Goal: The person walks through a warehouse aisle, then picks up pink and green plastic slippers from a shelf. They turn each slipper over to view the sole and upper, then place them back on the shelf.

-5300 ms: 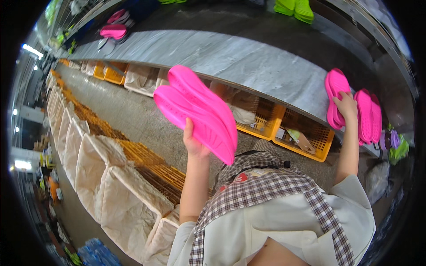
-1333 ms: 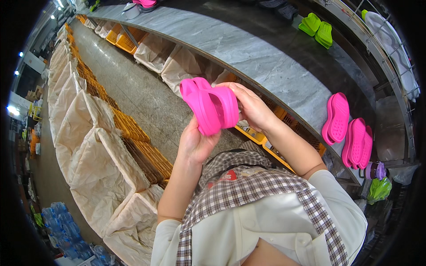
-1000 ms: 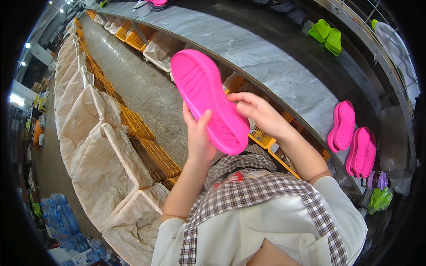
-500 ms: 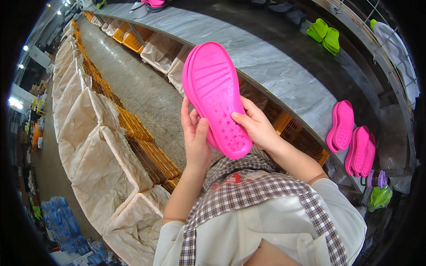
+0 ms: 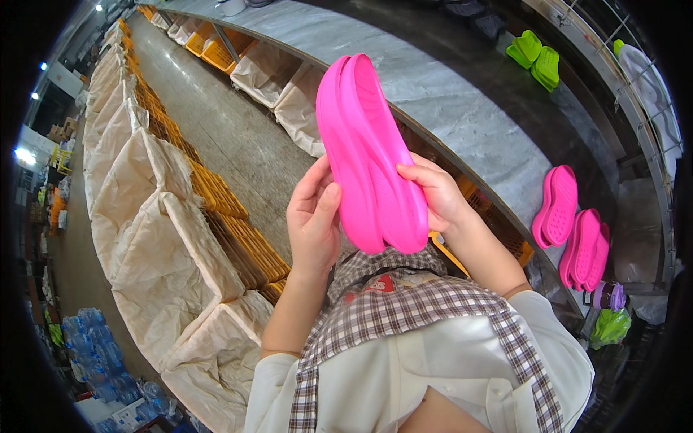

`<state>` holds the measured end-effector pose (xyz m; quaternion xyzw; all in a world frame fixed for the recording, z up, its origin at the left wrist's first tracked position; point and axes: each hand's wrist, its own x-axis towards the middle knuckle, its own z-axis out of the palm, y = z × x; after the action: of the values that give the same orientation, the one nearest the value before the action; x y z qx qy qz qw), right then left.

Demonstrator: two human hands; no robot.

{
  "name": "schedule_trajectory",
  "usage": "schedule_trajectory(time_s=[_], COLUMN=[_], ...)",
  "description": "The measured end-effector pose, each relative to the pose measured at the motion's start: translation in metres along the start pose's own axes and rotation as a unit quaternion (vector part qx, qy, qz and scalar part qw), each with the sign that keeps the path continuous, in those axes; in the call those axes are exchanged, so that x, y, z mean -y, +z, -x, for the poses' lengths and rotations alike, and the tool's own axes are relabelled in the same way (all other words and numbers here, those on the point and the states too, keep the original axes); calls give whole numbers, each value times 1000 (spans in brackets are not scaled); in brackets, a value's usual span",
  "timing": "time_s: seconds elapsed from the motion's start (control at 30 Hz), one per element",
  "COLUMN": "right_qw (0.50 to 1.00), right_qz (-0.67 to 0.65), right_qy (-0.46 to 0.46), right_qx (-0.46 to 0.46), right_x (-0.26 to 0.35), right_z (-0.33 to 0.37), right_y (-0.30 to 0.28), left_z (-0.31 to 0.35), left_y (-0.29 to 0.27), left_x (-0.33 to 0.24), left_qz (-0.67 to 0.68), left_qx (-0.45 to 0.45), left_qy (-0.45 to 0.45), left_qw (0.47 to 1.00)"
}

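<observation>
Upright in front of my chest I hold a pair of bright pink shoe soles (image 5: pixel 357 166), pressed together and turned so their curved side edges show. My left hand (image 5: pixel 315 211) grips the left sole's lower half, thumb in front. On the other side, my right hand (image 5: pixel 437 193) is closed around the lower part of the right sole, thumb on its edge. To the right, a pink pair (image 5: pixel 559 206) with small holes lies on the grey marble-patterned table (image 5: pixel 462 123), and more pink soles (image 5: pixel 583 249) lie nearer to me.
Lime green soles (image 5: pixel 535 58) lie on a dark surface beyond the table. A cup with a purple top (image 5: pixel 608 296) and a green plastic bag (image 5: pixel 611 327) are at the right end. Cloth-lined crates (image 5: pixel 144 238) run along my left; yellow crates (image 5: pixel 222 54) sit under the table.
Both hands have turned the pink soles from the flat, grooved and dimpled face to their side edges. My right hand has shifted its grip toward the edge.
</observation>
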<state>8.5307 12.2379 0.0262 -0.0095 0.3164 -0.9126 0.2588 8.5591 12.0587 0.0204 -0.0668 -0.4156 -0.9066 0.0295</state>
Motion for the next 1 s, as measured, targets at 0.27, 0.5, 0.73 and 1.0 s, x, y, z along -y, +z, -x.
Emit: schedule_trajectory(time_s=[0.27,0.5,0.73,1.0], right_qw=[997,998,1000,1000], right_qz=[-57,-47,6,-17], right_qy=[39,38,-11,1], right_qx=[-17,-31,-8,-6], right_x=[-2,-5,-2,2], right_z=[-1,-3,-4,0], right_y=[-8,-11,-9,2], left_z=[-7,-7,-2,-9], left_y=[1,-4,-7,-10], left_x=[2,5,11,12], left_qz=[4,8,-69,-37], left_qx=[-56,-47,-2,20], left_qy=[-30,-42,31,51], left_qw=[998,998,997,998])
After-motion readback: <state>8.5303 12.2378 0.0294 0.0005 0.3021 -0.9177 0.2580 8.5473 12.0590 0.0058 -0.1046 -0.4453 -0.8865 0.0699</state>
